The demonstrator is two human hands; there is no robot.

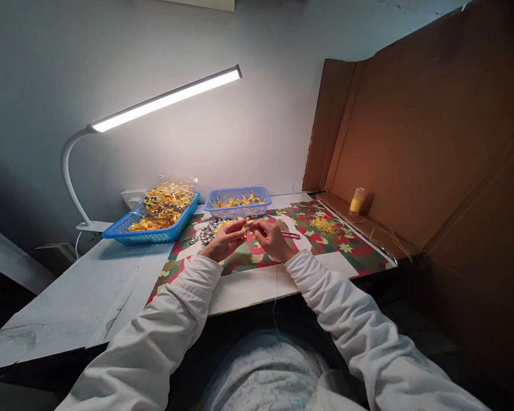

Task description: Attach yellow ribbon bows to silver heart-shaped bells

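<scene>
**Q:** At the middle of the desk, what are the hands doing?

**A:** Two hands meet over a patterned mat (pixel 346 251) in red, green and white. The left hand (pixel 225 240) and the right hand (pixel 273 238) are close together, fingertips almost touching, both pinched on one small yellow piece (pixel 246 224) held between them. It is too small to tell what it is. One thin yellow thread (pixel 276 285) hangs from the hands down over the near edge of the desk.

**Q:** How many baskets are there?

**A:** Two, both blue plastic, at the far side of the desk. The larger basket (pixel 124 231) sits far left and holds one clear bag (pixel 167 200) of yellow and silver bits. The smaller basket (pixel 239 210) stands just beyond the hands, with a thin layer of yellow pieces inside.

**Q:** What else lies on the mat?

**A:** One heap of small silver parts (pixel 208 231) just left of the hands, too many and too small to count. One loose tangle of yellow thread (pixel 323 225) to the right. One slim red tool (pixel 290 234) just beside the right hand.

**Q:** And around the desk?

**A:** One white lamp (pixel 167 98) with a lit bar arches from the left. One cardboard screen (pixel 432 142) stands on the right, with one small yellow bottle (pixel 357 201) at its foot.
</scene>
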